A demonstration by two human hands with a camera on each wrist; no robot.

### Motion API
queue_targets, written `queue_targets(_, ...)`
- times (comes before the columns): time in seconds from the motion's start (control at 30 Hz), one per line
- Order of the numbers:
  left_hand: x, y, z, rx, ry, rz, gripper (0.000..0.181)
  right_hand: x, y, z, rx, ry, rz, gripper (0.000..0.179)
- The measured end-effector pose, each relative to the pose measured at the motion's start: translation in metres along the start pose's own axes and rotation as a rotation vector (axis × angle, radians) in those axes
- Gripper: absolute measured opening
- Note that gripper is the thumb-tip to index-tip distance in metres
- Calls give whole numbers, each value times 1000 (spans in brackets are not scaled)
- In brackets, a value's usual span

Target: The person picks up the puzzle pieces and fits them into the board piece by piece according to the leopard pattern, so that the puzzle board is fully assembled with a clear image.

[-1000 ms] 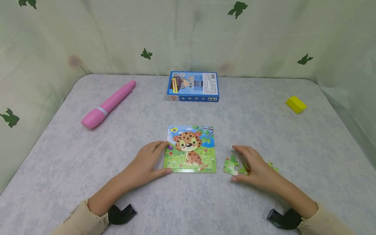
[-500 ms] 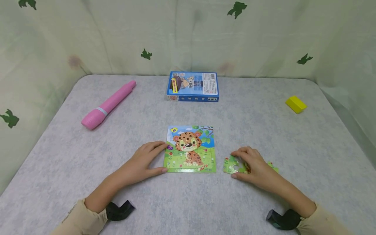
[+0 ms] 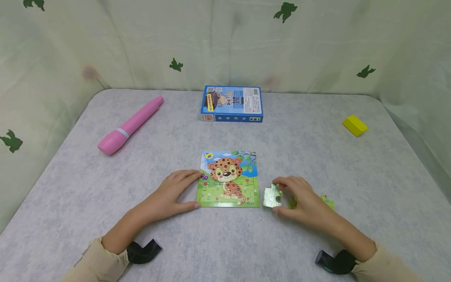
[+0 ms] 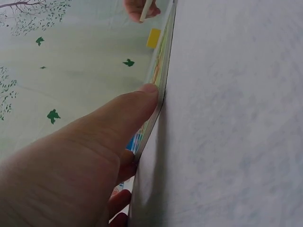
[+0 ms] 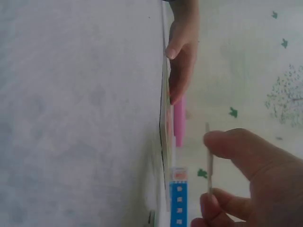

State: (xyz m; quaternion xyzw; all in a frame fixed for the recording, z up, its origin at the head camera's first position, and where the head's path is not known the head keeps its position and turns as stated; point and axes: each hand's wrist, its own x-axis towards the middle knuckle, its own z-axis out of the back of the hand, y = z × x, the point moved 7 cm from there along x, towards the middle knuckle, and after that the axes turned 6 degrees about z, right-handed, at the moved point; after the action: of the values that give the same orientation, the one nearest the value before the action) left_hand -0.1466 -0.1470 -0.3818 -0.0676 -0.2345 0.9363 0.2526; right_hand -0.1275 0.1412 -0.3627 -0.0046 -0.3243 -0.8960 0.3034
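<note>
In the head view, a square jigsaw puzzle (image 3: 228, 178) with a cartoon leopard lies flat at the middle of the table. The left hand (image 3: 174, 192) rests at its left side, thumb and fingertips touching the edge. Between thumb and fingers the right hand (image 3: 303, 199) pinches a green puzzle piece (image 3: 272, 197), just right of the puzzle. Seen edge-on in the right wrist view, that piece (image 5: 210, 165) is thin and held up off the table. Another loose piece (image 3: 327, 201) lies partly hidden behind the right hand, and a bit of one more shows under its fingers.
A blue box (image 3: 231, 103) lies at the back centre of the grey table. To the left is a pink flashlight-shaped object (image 3: 130, 126), and a yellow block (image 3: 355, 125) sits at the right. A pale curtain (image 3: 225, 43) hangs behind the table.
The right hand has closed its fingers on the puzzle piece, lifted it and moved it slightly left, tilting it so it shines. The left thumb has drawn back to the puzzle's edge.
</note>
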Motion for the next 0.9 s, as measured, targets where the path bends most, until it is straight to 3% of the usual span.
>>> queue_targets(0.3,0,0,0,3,-5,-8,76,35,47,-6,96,-51,186,59)
queue_targets(0.63,0,-1,0,9,-28,-70,72,73,57,-51,157,75,142,58)
queue_targets(0.9,0,-5,0,22,-41,-137,58,86,59,-76,38,116,186,57)
